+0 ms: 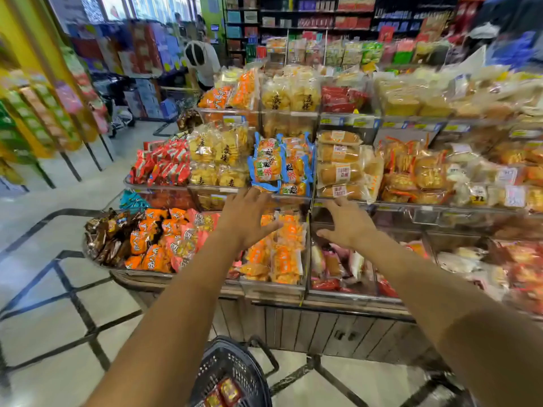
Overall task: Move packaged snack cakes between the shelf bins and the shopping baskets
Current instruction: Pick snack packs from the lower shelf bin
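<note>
Nearest, on the floor: black plastic mesh shopping basket (pixel 232 374) holding red-wrapped snack cakes (pixel 224 393). Above it, left hand (pixel 245 218) and right hand (pixel 348 221), both spread wide, holding nothing, hovering over clear acrylic shelf bins (pixel 273 287). Beyond the fingertips: blue-edged orange cake packets (pixel 279 165). Farther back: a person in a white top (pixel 202 61).

The cakes (pixel 279 168) were blue-edged with orange faces; the packs (pixel 164 165) left of them red and white — a black mesh basket (pixel 232 368) below, on pale floor (pixel 58 289) crossed by dark lines.
</note>
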